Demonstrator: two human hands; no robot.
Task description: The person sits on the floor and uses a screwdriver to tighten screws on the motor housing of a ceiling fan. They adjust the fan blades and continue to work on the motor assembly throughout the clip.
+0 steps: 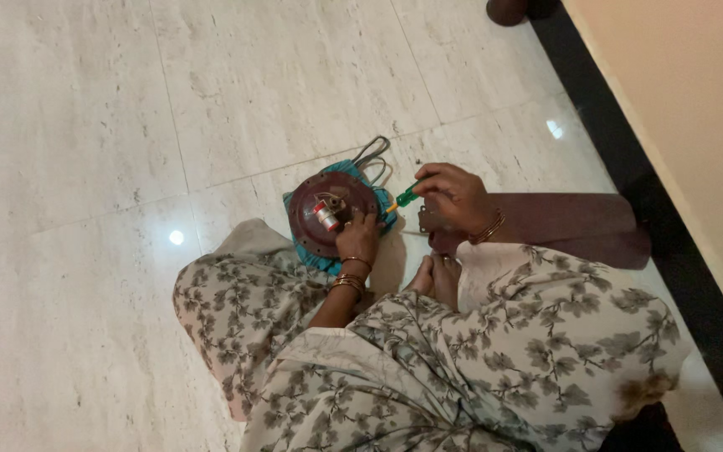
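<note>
A round dark-brown fan motor housing [315, 213] lies on the floor on a teal cloth [328, 264], with a small white-and-red cylinder [325, 216] and wires on top. My left hand [360, 237] rests on the housing's near right edge. My right hand [455, 197] is closed around a green-handled screwdriver [405, 197] whose tip points toward the housing. Bangles circle both wrists.
Dark-brown fan blades [571, 226] lie flat to the right, beside a black skirting strip [629, 159] and a beige wall. Grey wire loops [371, 152] stick out behind the housing. My floral-clothed legs and feet [437, 276] fill the foreground. The floor is glossy pale tile.
</note>
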